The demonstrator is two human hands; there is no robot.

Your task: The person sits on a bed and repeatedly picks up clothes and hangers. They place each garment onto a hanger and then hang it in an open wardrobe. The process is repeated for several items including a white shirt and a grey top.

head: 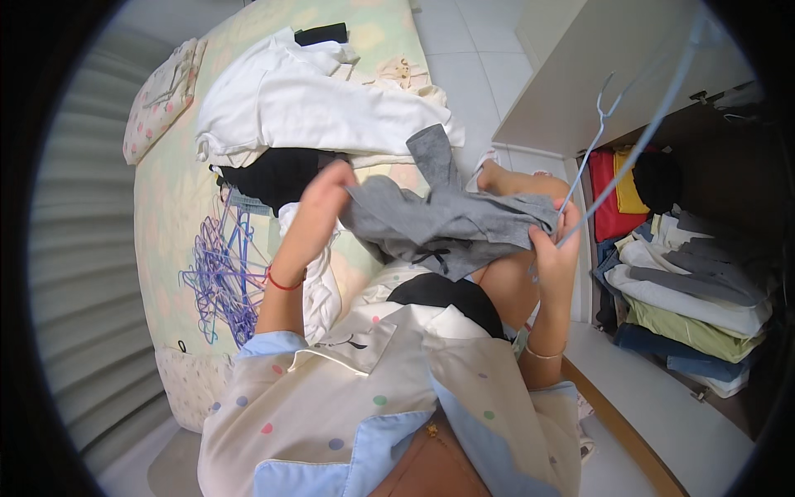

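A grey cloth garment point(447, 217) with a small dark bow stretches between my two hands over my lap. My left hand point(329, 192), slightly blurred, grips its left end. At the other end my right hand point(556, 233) holds the garment's edge along with a light blue clothes hanger point(621, 164). The hanger's hook points up and away from me, and part of its frame looms large near the camera. Folds of the garment hide some of the fingers on both hands.
On the bed point(161, 248) lie a white garment point(335, 112), black clothing point(273, 177) and a tangle of purple and blue hangers point(227, 279). A folded floral cloth point(161, 99) rests at the far left. To my right, an open cabinet holds stacked clothes point(689, 279) beside its door point(596, 81).
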